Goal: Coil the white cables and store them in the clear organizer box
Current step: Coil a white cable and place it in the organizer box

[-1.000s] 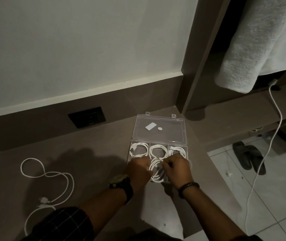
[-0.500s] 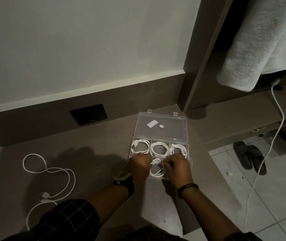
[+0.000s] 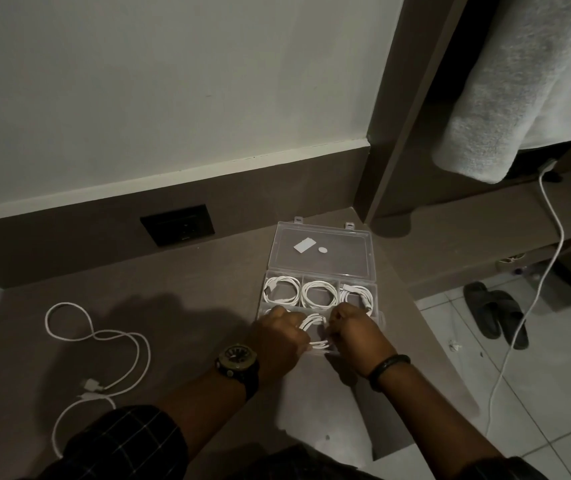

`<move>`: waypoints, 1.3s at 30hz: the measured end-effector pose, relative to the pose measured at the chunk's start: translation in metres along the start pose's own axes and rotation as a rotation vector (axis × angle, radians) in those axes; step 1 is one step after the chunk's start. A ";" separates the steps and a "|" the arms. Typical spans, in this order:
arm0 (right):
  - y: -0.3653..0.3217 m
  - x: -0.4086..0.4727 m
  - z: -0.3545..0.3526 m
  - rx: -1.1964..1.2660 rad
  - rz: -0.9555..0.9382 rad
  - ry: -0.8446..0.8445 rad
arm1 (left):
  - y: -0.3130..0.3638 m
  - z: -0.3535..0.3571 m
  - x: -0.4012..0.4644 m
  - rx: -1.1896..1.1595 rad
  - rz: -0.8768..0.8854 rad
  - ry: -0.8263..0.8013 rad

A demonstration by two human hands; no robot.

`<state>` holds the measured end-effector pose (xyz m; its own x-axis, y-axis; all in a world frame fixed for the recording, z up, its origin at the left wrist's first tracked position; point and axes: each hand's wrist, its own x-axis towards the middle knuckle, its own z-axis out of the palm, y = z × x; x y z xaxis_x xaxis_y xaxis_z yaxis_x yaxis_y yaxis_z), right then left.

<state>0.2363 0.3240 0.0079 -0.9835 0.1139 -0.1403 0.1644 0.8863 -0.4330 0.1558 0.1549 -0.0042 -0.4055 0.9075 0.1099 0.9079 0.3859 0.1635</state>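
The clear organizer box (image 3: 266, 282) lies open on the brown counter, its lid (image 3: 343, 251) flat behind it. Its back row holds three coiled white cables (image 3: 319, 293). My left hand (image 3: 279, 339) and my right hand (image 3: 355, 332) meet over the front middle compartment, both pinching a coiled white cable (image 3: 315, 329) that sits in it. The front left and front right compartments are mostly hidden under my hands. A loose, uncoiled white cable (image 3: 104, 344) lies on the counter to the left.
A black wall socket (image 3: 177, 225) is set in the back panel. The counter ends just right of the box, above a tiled floor with dark sandals (image 3: 495, 315). A white cord (image 3: 533, 299) hangs from a shelf under a grey towel (image 3: 506, 98).
Both hands stay on the coil in the front middle compartment. The coil has sunk lower into the box, and the view has shifted slightly.
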 end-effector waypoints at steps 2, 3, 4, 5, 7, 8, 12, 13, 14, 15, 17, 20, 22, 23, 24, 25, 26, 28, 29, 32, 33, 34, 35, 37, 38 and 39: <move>-0.001 -0.002 0.002 0.008 0.041 0.041 | 0.002 0.000 -0.002 0.029 -0.028 0.055; -0.001 -0.001 0.003 -0.024 0.044 0.027 | 0.004 0.000 -0.003 0.034 -0.032 0.083; -0.004 0.000 0.002 -0.028 0.057 0.032 | 0.006 0.001 -0.004 0.029 -0.037 0.110; -0.005 0.002 0.002 0.002 0.099 0.042 | 0.007 0.002 -0.004 0.023 -0.047 0.132; -0.008 0.004 -0.002 0.014 0.155 0.056 | 0.006 0.005 -0.004 0.006 -0.068 0.166; -0.009 0.004 -0.003 0.004 0.155 0.040 | 0.006 0.006 -0.004 -0.013 -0.080 0.164; -0.009 0.003 -0.007 -0.083 0.108 -0.098 | 0.004 0.004 0.003 -0.092 -0.118 -0.016; -0.007 0.004 -0.007 -0.086 0.103 -0.110 | 0.005 0.000 0.008 -0.151 -0.160 -0.092; -0.007 0.006 -0.009 -0.085 0.098 -0.107 | 0.004 -0.004 0.014 -0.250 -0.230 -0.175; -0.006 0.008 -0.010 -0.071 0.096 -0.110 | 0.003 -0.008 0.019 -0.366 -0.305 -0.260; -0.006 0.010 -0.014 -0.058 0.085 -0.124 | -0.001 -0.012 0.029 -0.574 -0.423 -0.344; -0.005 0.013 -0.016 -0.047 0.094 -0.146 | -0.002 -0.014 0.038 -0.650 -0.547 -0.328; -0.006 0.014 -0.016 -0.047 0.101 -0.129 | 0.000 -0.013 0.039 -0.600 -0.626 -0.301; -0.007 0.014 -0.015 -0.044 0.115 -0.110 | 0.000 -0.013 0.038 -0.584 -0.668 -0.287; -0.008 0.014 -0.014 -0.044 0.128 -0.081 | -0.002 -0.012 0.036 -0.587 -0.711 -0.279; -0.009 0.012 -0.012 -0.041 0.147 -0.042 | -0.005 -0.011 0.033 -0.598 -0.745 -0.270; -0.010 0.010 -0.010 -0.027 0.174 0.007 | -0.006 -0.010 0.030 -0.610 -0.770 -0.267; -0.012 0.008 -0.004 0.016 0.232 0.103 | -0.004 -0.008 0.027 -0.594 -0.790 -0.254; -0.014 0.006 -0.001 0.015 0.250 0.126 | -0.001 -0.008 0.028 -0.557 -0.792 -0.246; -0.018 0.000 0.009 -0.031 0.235 0.144 | 0.010 -0.008 0.035 -0.408 -0.721 -0.256; -0.019 -0.002 0.011 -0.039 0.230 0.143 | 0.011 -0.007 0.036 -0.383 -0.682 -0.260; -0.019 -0.003 0.013 -0.047 0.221 0.135 | 0.011 -0.008 0.037 -0.372 -0.651 -0.262; -0.019 -0.004 0.014 -0.050 0.213 0.123 | 0.010 -0.008 0.037 -0.376 -0.629 -0.261; -0.017 -0.004 0.014 -0.027 0.219 0.118 | 0.007 -0.007 0.035 -0.411 -0.587 -0.246; -0.015 -0.005 0.014 0.000 0.230 0.134 | 0.005 -0.007 0.033 -0.434 -0.569 -0.234; -0.012 -0.005 0.014 0.026 0.242 0.152 | 0.002 -0.007 0.031 -0.464 -0.555 -0.225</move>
<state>0.2404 0.3061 0.0017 -0.9150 0.3888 -0.1080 0.3959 0.8133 -0.4264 0.1447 0.1827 0.0062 -0.7133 0.6315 -0.3040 0.4186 0.7317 0.5379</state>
